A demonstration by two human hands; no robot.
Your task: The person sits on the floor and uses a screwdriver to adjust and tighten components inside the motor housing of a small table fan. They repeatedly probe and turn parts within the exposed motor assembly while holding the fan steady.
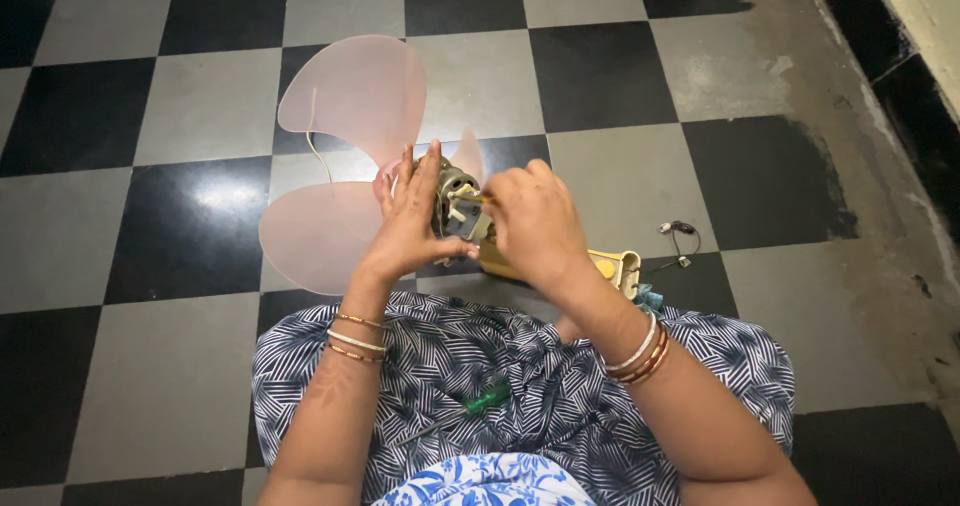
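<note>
A: Where is the fan motor [457, 206]?

B: Held just above the person's lap, over the checkered floor [200, 116]. The left hand [408, 221] cups its left side with fingers spread and upright. The right hand [535, 221] is curled, pinching a thin yellow-handled tool [478, 199] against the motor.

A: How will it handle?

B: Probably heavy at the metal core and stiff. The pale pink fan blades [345, 156] look thin, light and easy to crack, so the motor body is the place to grip.

A: Any packages or labels?

B: None that I can see. A cream plastic housing [615, 266] sits right of the hands, small black wires [678, 236] lie farther right, and a green-handled screwdriver [480, 402] rests on the patterned lap.
</note>
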